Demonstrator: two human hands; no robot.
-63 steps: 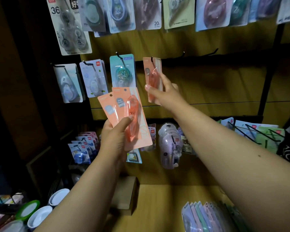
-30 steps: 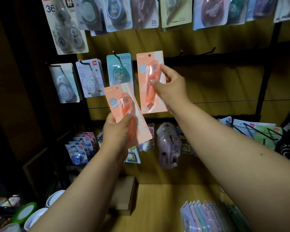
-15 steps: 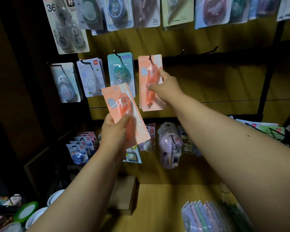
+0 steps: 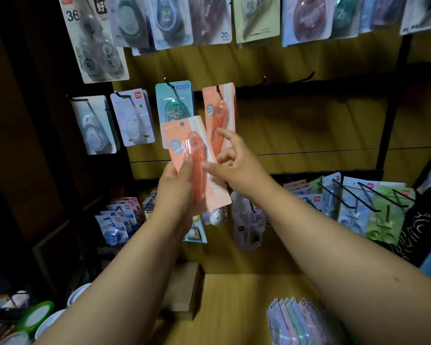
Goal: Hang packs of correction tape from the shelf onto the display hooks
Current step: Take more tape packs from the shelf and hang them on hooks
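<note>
An orange correction tape pack (image 4: 220,105) hangs free on a display hook (image 4: 218,87), right of a teal pack (image 4: 174,105). My left hand (image 4: 174,185) grips a second orange pack (image 4: 184,148) by its lower half and holds it upright in front of the hung one. My right hand (image 4: 237,168) is off the hung pack, just right of the held one. Its index finger points up, its other fingers are loosely bent, and its thumb tip is at the held pack's right edge. It holds nothing.
Two bare hooks (image 4: 264,79) (image 4: 311,76) stick out right of the hung pack. More packs fill the top row and the left hooks. Long black hooks with green and blue packs (image 4: 358,202) jut out lower right. A cardboard box (image 4: 182,290) and pastel packs (image 4: 296,322) lie on the wooden shelf (image 4: 234,295).
My right hand slid the orange pack onto the hook, let go and drew back down toward the pack in my left hand. My left hand raised its pack slightly.
</note>
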